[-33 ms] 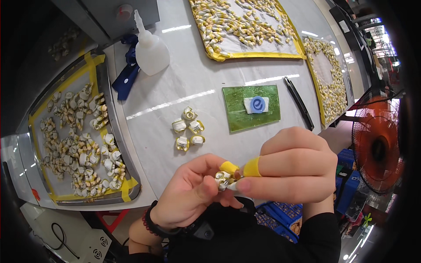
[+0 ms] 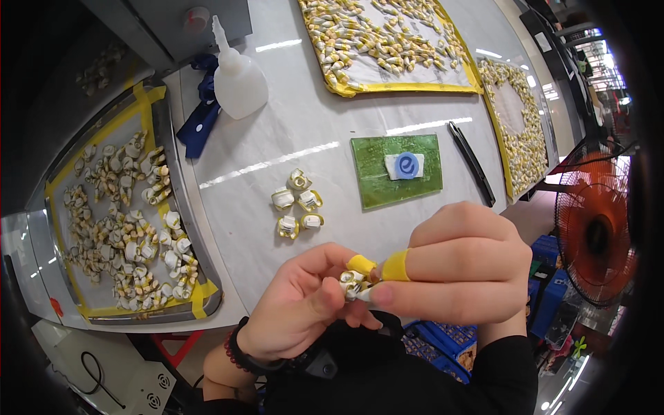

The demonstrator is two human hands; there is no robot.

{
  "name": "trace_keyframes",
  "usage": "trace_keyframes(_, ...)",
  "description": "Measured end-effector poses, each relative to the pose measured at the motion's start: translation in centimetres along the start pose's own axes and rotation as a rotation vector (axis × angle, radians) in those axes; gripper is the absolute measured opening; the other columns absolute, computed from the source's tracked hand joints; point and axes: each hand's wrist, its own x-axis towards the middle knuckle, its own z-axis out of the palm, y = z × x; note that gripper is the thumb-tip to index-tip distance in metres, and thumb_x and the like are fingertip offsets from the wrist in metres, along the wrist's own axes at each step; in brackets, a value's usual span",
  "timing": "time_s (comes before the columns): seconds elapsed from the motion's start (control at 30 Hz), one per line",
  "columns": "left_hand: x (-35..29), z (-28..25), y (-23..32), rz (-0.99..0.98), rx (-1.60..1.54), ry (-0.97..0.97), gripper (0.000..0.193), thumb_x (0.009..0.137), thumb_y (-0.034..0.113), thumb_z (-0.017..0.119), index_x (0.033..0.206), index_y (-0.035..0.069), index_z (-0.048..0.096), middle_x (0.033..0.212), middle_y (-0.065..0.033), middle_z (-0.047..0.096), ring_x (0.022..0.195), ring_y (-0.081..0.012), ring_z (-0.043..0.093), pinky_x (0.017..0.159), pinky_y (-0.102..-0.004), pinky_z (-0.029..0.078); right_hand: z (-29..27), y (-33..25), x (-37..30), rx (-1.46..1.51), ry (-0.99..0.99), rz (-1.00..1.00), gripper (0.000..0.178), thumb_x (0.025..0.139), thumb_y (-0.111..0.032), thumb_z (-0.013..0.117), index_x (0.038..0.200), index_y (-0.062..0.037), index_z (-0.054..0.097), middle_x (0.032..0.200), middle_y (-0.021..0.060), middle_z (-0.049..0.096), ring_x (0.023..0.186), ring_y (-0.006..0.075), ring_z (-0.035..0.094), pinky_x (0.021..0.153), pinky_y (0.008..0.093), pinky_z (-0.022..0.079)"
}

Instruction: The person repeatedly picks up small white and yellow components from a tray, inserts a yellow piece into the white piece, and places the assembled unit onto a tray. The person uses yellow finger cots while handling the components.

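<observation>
At the lower centre of the frame, holds a small white-and-yellow piece (image 2: 351,280) in the left hand (image 2: 283,301), cradled narrowly between thumb and fingers. From the right, meets it with the right hand (image 2: 470,266), digits drawn close together in a pinch on the piece's right end. Cannot tell the exact contact behind these fingertips. Wears a yellow finger cover on a digit of each hand, plus a dark beaded bracelet (image 2: 236,353) on the left wrist.

Just above the left hand, shows five similar pieces (image 2: 299,179) grouped loosely on the pale table (image 2: 235,173). Right of centre, includes a green plate (image 2: 377,190) bearing a round blue item (image 2: 408,166) on a white pad, and just beside it a slim black tool (image 2: 474,164). At the upper left, shows a white squeeze bottle (image 2: 240,86) next to a dark blue cloth item (image 2: 198,128). At the left, top and upper right, displays yellow-taped trays (image 2: 408,90) full of many small white-and-yellow parts. At the far right, includes an orange fan (image 2: 596,228).
</observation>
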Motion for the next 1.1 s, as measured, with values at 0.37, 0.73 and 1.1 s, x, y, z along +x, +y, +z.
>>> trace_keyframes(0.37,-0.1,-0.2,0.2,-0.084,-0.100,-0.081,0.029,0.093,0.030,0.054,0.100,0.002,0.048,0.083,-0.0092,0.062,0.076,-0.0171,0.065,0.071,-0.0275,0.053,0.2,0.4,0.3,0.040,0.016,-0.024,0.016,0.066,-0.008,0.073,0.082,-0.0084,0.071,0.078,0.0008,0.063,0.065,0.0125,0.056,0.050,0.0209,0.042)
trace_keyframes(0.73,-0.1,-0.3,0.1,-0.204,-0.170,-0.091,0.028,0.095,0.032,0.051,0.095,0.004,0.047,0.082,-0.0092,0.063,0.076,-0.0174,0.066,0.062,-0.0203,0.050,0.9,1.2,0.3,0.133,-0.015,-0.070,0.012,0.068,-0.006,0.070,0.079,-0.0039,0.069,0.077,0.0040,0.062,0.064,0.0161,0.058,0.052,0.0231,0.047)
trace_keyframes(1.1,0.0,0.4,0.1,-0.204,-0.226,-0.060,0.023,0.095,0.026,0.052,0.092,0.004,0.047,0.076,-0.0065,0.061,0.072,-0.0136,0.065,0.062,-0.0188,0.049,0.7,0.8,0.0,0.196,-0.044,-0.019,0.020,0.064,-0.006,0.068,0.082,0.0037,0.064,0.080,0.0101,0.060,0.066,0.0225,0.059,0.055,0.0283,0.050)
